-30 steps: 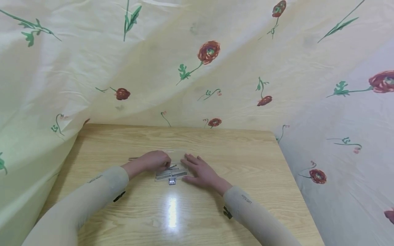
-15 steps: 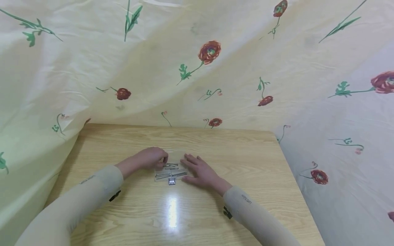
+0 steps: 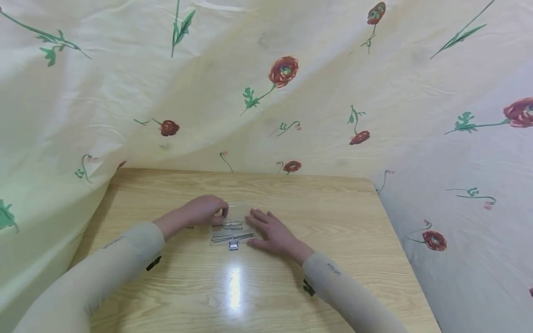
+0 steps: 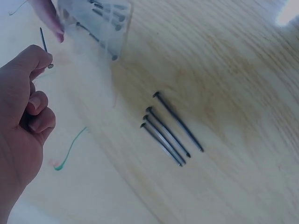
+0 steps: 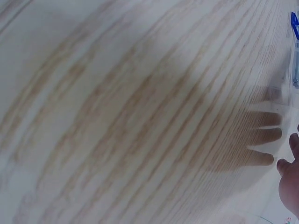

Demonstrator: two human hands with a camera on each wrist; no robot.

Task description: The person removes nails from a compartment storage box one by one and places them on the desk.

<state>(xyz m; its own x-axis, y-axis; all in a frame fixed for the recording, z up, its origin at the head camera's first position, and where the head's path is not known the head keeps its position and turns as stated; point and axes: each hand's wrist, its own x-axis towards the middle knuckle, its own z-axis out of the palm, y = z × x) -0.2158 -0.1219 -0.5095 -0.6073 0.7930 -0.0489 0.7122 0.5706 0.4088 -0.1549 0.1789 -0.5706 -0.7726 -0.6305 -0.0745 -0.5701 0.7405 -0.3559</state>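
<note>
A clear plastic box (image 3: 211, 243) with several nails (image 3: 220, 237) in its compartments lies on the table, its latch (image 3: 233, 246) facing the person. My left hand (image 3: 207, 210) is over the box's far left part. In the left wrist view, its thumb and forefinger pinch a nail (image 4: 44, 43), head downward, while the other fingers curl in. My right hand (image 3: 272, 233) rests at the box's right side with fingers spread; the right wrist view catches only part of this hand (image 5: 290, 184) at its edge.
Several loose nails (image 4: 168, 126) lie side by side on the wood-grain table (image 3: 325, 222), left of the box and mostly behind the left forearm in the head view. Flowered cloth (image 3: 258, 101) hangs behind and along both sides. A blue piece (image 5: 295, 23) shows in the right wrist view.
My left hand has shifted a little left and farther back over the box, away from the nails in the middle. The right hand has stayed in place.
</note>
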